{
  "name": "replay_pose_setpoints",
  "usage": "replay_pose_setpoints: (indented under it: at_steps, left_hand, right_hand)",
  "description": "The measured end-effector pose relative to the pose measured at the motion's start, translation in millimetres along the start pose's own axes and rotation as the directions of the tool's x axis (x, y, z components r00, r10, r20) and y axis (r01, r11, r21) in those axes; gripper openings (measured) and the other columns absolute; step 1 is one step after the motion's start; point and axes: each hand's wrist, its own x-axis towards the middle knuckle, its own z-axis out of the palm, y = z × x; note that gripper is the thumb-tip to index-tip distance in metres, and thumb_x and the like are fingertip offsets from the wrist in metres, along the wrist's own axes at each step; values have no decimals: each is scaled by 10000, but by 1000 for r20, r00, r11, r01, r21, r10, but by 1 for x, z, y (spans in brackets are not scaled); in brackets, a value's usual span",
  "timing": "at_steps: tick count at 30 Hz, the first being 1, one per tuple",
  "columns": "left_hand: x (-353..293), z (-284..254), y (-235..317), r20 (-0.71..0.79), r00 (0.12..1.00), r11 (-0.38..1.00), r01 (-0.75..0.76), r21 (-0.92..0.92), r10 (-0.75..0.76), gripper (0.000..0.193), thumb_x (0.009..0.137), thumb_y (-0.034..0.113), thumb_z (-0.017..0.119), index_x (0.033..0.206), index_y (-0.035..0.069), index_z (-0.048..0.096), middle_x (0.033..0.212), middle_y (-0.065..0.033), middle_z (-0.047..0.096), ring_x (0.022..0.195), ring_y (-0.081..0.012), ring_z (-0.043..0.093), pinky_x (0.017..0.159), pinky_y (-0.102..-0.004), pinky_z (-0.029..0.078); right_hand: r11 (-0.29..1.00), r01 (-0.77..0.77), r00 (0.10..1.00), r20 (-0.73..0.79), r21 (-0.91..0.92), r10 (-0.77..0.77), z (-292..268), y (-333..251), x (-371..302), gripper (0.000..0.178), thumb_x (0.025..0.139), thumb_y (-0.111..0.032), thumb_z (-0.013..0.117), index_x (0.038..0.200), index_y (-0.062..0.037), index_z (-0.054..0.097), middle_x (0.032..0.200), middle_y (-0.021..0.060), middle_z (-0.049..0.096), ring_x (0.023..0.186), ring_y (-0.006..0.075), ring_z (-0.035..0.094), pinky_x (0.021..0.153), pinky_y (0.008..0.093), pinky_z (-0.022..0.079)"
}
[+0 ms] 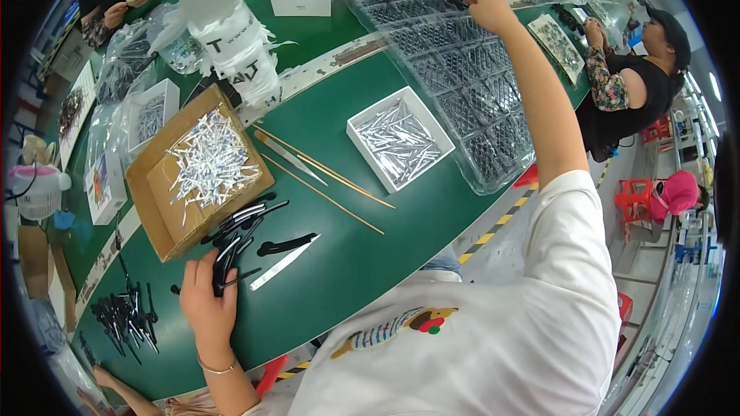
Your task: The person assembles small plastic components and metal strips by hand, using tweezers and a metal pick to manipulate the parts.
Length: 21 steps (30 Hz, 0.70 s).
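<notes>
Over the desk [324,293], jumbled black pieces [230,246] could slip from the curled fingers of the left hand [206,302]; right hand [492,12] pinch unclear.

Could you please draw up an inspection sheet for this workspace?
Surface: green tabletop, with a worn pale strip.
Job's things: slim black pieces at the left hand; clear tray with dark contents.
Clutter: cardboard box and white box of slender parts, wooden sticks, pale pointed tool, dark pile.
Hands: left closed around black pieces; right hand at the tray's far end, its grip unclear.
Cables: none clearly made out.
Surroundings: other people nearby, including a seated co-worker; striped floor tape, red stool.
</notes>
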Motion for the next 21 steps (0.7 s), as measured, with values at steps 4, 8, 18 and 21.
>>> replay_pose_setpoints:
  at_steps: [4,8,18,21]
  left_hand:
    - [-3,-1,0,7,1000,1000,5,-10,-5,340,752,120,692,1070,35,611,848,-148,547,730,-342,556,626,-389,455]
    - [-3,1,-2,-2,1000,1000,3,1,-3,329,746,119,696,1051,33,609,835,-147,543,711,-343,552,608,-391,452]
    - [3,8,-3,-4,1000,1000,23,-8,-23,326,727,115,706,1027,43,599,830,-135,537,680,-326,548,583,-375,443]
    - [1,7,-2,5,1000,1000,30,-7,-30,324,729,115,704,1027,43,599,833,-134,540,685,-325,550,587,-374,445]
  right_hand:
    - [989,15,997,-78,147,-4,7,4,3,276,754,-135,548,962,-113,729,968,174,677,917,344,634,854,418,500]
    - [947,-143,984,-60,287,166,-5,1,1,253,746,-130,559,928,-102,732,915,154,688,879,316,651,813,405,510]
    - [972,-202,979,38,120,199,-2,8,16,260,685,-265,740,877,-93,708,878,143,695,847,309,663,775,406,526]
    - [973,-200,980,18,119,199,4,17,19,229,701,-247,716,880,-105,712,893,141,694,861,311,661,780,405,525]
